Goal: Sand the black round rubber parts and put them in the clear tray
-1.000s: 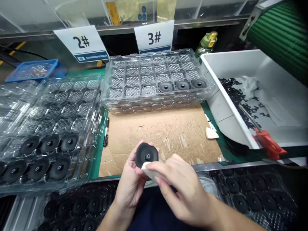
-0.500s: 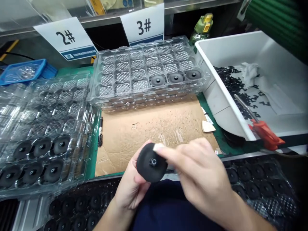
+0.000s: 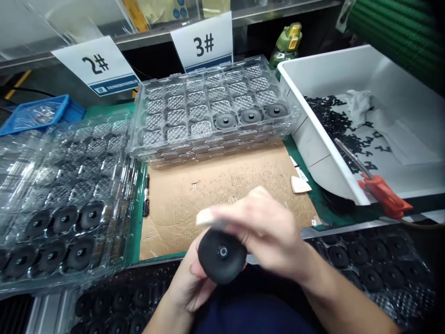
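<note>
My left hand (image 3: 189, 273) grips a black rounded part (image 3: 219, 269) with a small ringed metal stud at its middle, tilted so that its face shows. Over the part's upper edge is my right hand (image 3: 267, 227), fingers bent together and blurred by motion. A small white thing (image 3: 206, 217) shows at its fingertips; I cannot tell whether it is a held piece or a finger cover. Beyond the hands lies a cardboard sheet (image 3: 208, 185). Behind it, a stack of clear plastic trays (image 3: 208, 150) holds three similar black parts (image 3: 251, 116) in its front row.
Clear trays (image 3: 111, 185) with black parts stand at left, a blue bin (image 3: 38, 116) behind. A white tub (image 3: 313, 153) with small black pieces is at right, an orange-handled tool (image 3: 385, 195) on its rim. A marker (image 3: 146, 195) and white wedge (image 3: 300, 184) flank the cardboard.
My right hand has moved left across the top of the black part, its white tip now past the part's upper edge. The part sits slightly lower in view, still in my left hand.
</note>
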The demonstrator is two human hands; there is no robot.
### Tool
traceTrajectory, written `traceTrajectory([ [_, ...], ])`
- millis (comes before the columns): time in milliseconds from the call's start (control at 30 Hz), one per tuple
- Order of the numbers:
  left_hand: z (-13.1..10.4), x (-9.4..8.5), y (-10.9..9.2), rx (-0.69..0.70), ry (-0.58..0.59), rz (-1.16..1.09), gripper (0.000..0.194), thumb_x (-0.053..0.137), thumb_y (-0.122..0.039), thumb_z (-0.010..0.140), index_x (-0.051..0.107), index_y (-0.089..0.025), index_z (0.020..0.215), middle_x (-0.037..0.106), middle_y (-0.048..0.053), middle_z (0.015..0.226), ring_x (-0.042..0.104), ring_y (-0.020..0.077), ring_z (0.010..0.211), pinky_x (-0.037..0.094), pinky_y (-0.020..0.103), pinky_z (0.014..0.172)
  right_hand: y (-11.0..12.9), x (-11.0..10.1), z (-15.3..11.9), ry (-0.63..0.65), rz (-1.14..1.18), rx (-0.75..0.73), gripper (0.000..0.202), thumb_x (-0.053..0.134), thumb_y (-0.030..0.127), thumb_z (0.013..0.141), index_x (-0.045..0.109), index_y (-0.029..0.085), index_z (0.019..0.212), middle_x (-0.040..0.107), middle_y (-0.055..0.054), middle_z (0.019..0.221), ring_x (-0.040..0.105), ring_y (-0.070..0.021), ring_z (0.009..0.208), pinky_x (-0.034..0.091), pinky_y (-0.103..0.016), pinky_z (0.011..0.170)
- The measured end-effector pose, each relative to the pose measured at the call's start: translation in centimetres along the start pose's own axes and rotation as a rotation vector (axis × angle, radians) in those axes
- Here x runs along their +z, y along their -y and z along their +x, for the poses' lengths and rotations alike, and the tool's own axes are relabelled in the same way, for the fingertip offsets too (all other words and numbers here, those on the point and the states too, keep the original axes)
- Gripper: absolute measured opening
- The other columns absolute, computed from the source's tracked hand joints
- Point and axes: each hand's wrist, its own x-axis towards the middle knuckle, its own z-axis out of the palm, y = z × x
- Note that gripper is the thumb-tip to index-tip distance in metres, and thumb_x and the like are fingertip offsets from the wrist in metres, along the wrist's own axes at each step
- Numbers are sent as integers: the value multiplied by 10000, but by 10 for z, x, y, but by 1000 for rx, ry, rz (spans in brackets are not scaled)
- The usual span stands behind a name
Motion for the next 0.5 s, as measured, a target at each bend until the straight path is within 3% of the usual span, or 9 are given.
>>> traceTrajectory([
  [67,-3,3,-5,-59,62,-85,631,804,-443,509,621,-270,1087,667,44,1069,643,284,955,554,316,745,-20,1,-7,-129,54,299,268,464,207,906,563,248,1152,656,3,1001,598,-127,895,467,-276,763],
  [133,-4,4,-8,-93,107,-142,580,801,-408,532,624,-305,1075,653,26,1126,622,279,1014,544,311,782,-42,8,-20,-126,66,471,253,492,231,889,576,234,1129,643,-17,1073,603,-150,956,499,-277,760],
  [233,-2,-1,-8,-82,146,-160,578,792,-399,544,625,-285,1085,639,41,1164,617,276,1030,544,305,794,-71,27,-49,19,-23,526,273,465,224,888,587,229,1133,644,-41,999,616,-169,895,514,-312,749],
  [300,0,-6,-6,-61,168,-177,613,785,-406,548,608,-275,1120,615,56,1206,601,287,1055,546,312,801,-83,41,-68,26,-104,537,310,446,208,883,577,218,1164,611,-70,989,598,-195,897,497,-368,783],
  [400,2,-12,-3,-53,161,-190,620,767,-402,583,587,-263,1159,579,72,1256,579,296,1087,538,327,828,-88,57,-88,-7,-178,557,361,442,213,877,531,181,1225,571,-107,996,573,-228,914,472,-412,799],
  [500,3,-16,-1,-19,131,-196,566,746,-382,629,587,-262,1159,585,71,1243,590,278,1072,524,327,854,-88,65,-90,21,-184,517,347,421,210,891,536,197,1218,592,-84,932,583,-198,848,485,-353,744],
])
